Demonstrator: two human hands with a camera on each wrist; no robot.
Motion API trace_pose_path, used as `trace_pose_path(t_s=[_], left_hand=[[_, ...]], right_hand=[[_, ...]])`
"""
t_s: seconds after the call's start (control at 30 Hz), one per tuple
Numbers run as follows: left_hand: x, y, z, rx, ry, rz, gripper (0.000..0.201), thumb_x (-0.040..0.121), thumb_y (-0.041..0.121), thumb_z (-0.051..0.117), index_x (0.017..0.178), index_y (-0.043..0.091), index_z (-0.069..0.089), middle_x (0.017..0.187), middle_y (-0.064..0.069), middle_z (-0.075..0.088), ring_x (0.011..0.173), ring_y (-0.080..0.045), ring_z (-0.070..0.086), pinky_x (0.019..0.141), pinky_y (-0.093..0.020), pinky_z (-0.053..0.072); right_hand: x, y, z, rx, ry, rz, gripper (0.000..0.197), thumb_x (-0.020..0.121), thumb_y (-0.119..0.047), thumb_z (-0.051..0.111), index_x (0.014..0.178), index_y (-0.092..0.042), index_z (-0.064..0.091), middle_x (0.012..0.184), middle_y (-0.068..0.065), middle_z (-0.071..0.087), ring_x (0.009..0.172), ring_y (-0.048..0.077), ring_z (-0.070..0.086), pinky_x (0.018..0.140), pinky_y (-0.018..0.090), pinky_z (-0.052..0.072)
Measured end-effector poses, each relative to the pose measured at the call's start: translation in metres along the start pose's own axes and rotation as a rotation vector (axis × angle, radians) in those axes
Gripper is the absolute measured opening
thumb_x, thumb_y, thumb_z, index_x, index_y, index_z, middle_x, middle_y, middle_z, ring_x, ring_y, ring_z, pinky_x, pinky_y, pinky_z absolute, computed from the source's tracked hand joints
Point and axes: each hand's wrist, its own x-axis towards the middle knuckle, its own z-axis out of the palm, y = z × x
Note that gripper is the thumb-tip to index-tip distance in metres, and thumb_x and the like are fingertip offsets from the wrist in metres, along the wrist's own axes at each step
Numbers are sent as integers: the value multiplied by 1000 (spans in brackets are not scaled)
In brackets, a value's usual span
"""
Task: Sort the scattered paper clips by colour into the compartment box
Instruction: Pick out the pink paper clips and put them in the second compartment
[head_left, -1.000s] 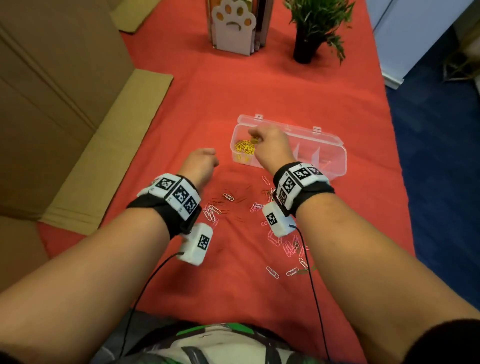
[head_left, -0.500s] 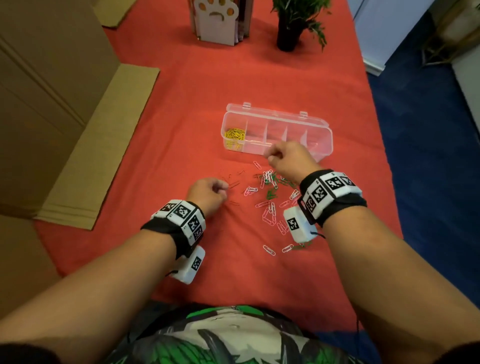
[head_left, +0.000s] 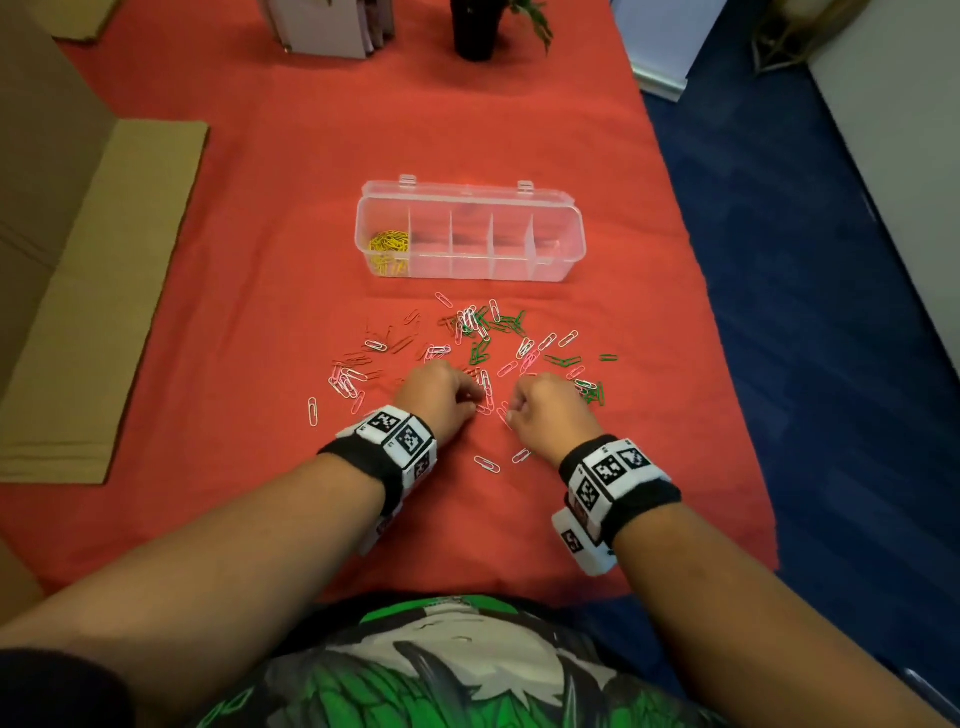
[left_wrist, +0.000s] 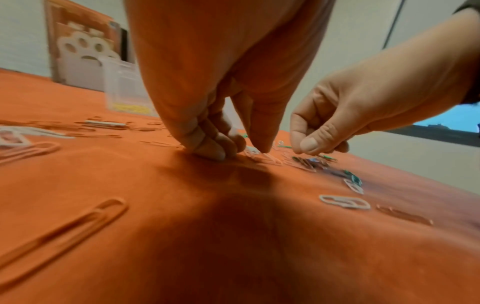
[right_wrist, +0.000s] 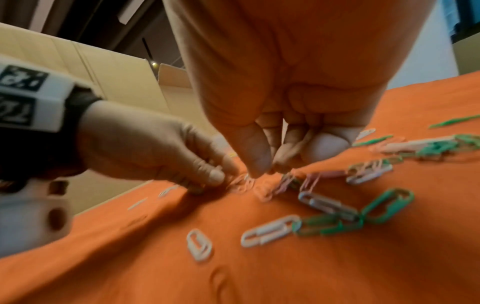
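Observation:
A clear compartment box (head_left: 571, 244) lies open on the red cloth, with yellow clips (head_left: 388, 244) in its leftmost compartment; the other compartments look bare. Green clips (head_left: 485, 332), red clips (head_left: 400, 343), white clips (head_left: 312, 411) and pink clips (head_left: 488, 387) are scattered in front of it. My left hand (head_left: 441, 395) and right hand (head_left: 545, 410) are side by side at the near edge of the scatter, fingers curled, tips on the cloth. In the right wrist view my right hand (right_wrist: 267, 166) pinches at pink clips (right_wrist: 241, 183). My left hand (right_wrist: 213, 176) pinches at the same cluster.
Flattened cardboard (head_left: 104, 291) lies along the left side. A black plant pot (head_left: 475, 31) and a paw-print holder (head_left: 332, 26) stand at the far end. The cloth's right edge drops to blue floor (head_left: 805, 312).
My right hand has come back from the box's yellow compartment to the scattered clips. Both hands have drawn nearer to me and closer together.

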Motion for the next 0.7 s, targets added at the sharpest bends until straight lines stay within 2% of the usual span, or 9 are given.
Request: trace_pose_path(t_s=[0.07, 0.13, 0.23, 0.33, 0.43, 0.47, 0.57, 0.63, 0.7], left_hand=[[1, 0, 4, 81, 8, 38, 25, 77, 22, 69, 102, 21, 72, 102, -9, 63, 95, -23, 61, 83, -24, 42], [1, -2, 7, 135, 21, 57, 23, 75, 27, 71, 97, 19, 71, 100, -8, 57, 95, -24, 58, 83, -27, 42], [0, -5, 8, 237, 5, 92, 23, 78, 29, 69, 91, 10, 67, 102, -10, 55, 98, -26, 55, 84, -29, 40], [-1, -7, 8, 287, -12, 99, 23, 83, 25, 62, 94, 4, 62, 108, -14, 55, 105, -29, 54, 90, -31, 39], [-2, -6, 6, 282, -30, 65, 20, 86, 20, 55, 96, 3, 59, 109, -17, 58, 105, -32, 54, 88, -34, 39], [-3, -6, 4, 245, -19, 43, 17, 86, 18, 54, 94, 3, 59, 106, -18, 61, 102, -33, 56, 84, -34, 39], [-2, -9, -3, 14, 61, -53, 2, 84, 12, 57, 84, 13, 58, 90, -13, 66, 86, -28, 59, 70, -27, 37], [3, -15, -4, -211, 46, -112, 12, 85, 7, 53, 88, 17, 59, 78, -7, 61, 71, -24, 56, 68, -24, 38], [5, -15, -7, -518, 3, -205, 24, 87, 0, 47, 84, 21, 58, 70, -4, 56, 57, -19, 52, 64, -26, 43]], right_hand=[[-4, 2, 9, -12, 36, -27, 22, 81, -24, 64, 97, -9, 62, 106, 15, 57, 102, 32, 55, 88, 34, 44], [-7, 3, 17, -52, 90, -55, 24, 83, -24, 62, 100, -7, 60, 106, 14, 53, 103, 33, 53, 89, 36, 43], [-9, 1, 20, -87, 123, -92, 21, 85, -20, 56, 98, -4, 58, 106, 16, 53, 103, 35, 53, 88, 37, 43], [-7, 1, 17, -95, 85, -106, 21, 86, -17, 51, 98, -2, 58, 107, 18, 54, 102, 36, 53, 88, 37, 43], [-1, 2, 9, 47, 85, -101, 15, 87, -17, 51, 87, -4, 59, 97, 17, 56, 94, 32, 56, 81, 34, 41], [2, 3, 4, 143, 92, -80, 11, 87, -16, 54, 79, -9, 58, 90, 13, 56, 88, 29, 56, 77, 31, 40], [11, 8, -11, 481, 112, 73, 26, 82, -10, 59, 63, -23, 46, 66, -5, 53, 64, 16, 52, 58, 24, 37], [15, 13, -21, 713, 122, 155, 23, 81, -4, 57, 71, -25, 52, 62, -6, 52, 55, 12, 50, 53, 23, 42], [19, 16, -28, 946, 91, 205, 28, 84, 5, 48, 86, -21, 57, 65, 1, 51, 53, 12, 51, 47, 20, 45]])
